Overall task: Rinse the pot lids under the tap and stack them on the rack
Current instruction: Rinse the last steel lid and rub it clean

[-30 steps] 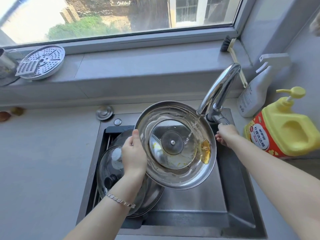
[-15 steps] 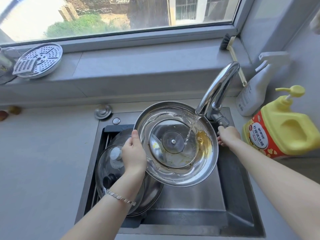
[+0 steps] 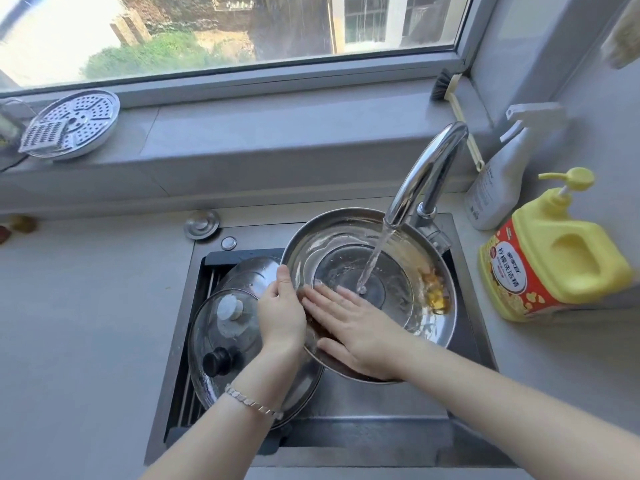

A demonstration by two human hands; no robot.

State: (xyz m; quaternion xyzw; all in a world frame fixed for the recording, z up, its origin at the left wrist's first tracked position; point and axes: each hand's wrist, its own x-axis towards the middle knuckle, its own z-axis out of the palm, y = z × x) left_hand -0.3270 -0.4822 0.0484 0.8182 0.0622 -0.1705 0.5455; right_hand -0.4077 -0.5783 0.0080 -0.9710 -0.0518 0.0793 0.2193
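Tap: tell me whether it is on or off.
On. Water streams from the tap onto the middle of the lid, which the left hand grips by its rim; the right hand lies flat inside it.

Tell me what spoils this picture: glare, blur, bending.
Head view: daylight bleaches the window at upper left; the wide lens bows the sill; bright reflections streak the steel lid under the tap; nothing looks badly blurred.

Left hand (image 3: 280, 313) fingers: hidden behind held lid (image 3: 405, 282) rim.
Lower steel lid (image 3: 252, 268): mostly covered by glass lid (image 3: 221, 327).
Rack (image 3: 210, 282): only a few bars show.
Spray bottle (image 3: 491, 192) print: unreadably small.
Cloth (image 3: 621, 32): cut by right edge.
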